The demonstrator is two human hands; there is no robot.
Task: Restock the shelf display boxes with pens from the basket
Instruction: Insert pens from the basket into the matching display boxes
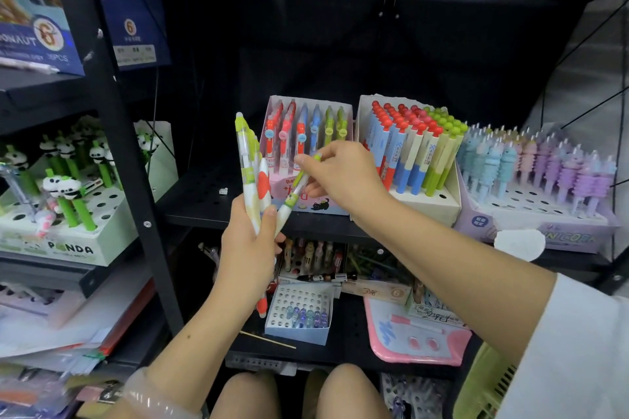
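Observation:
My left hand grips a bunch of pens upright in front of the middle shelf; most are green and white, one has orange parts. My right hand pinches one green pen of that bunch near its upper end, the pen slanting down to the left hand. Just behind stands the pink display box with rows of red, blue and green pens. The green basket shows only as a corner at the bottom right.
To the right stand a white box of red, blue and green pens and a purple unicorn pen box. A panda pen box fills the left shelf. Below lie a holed box and a pink board. Black shelf posts frame the bay.

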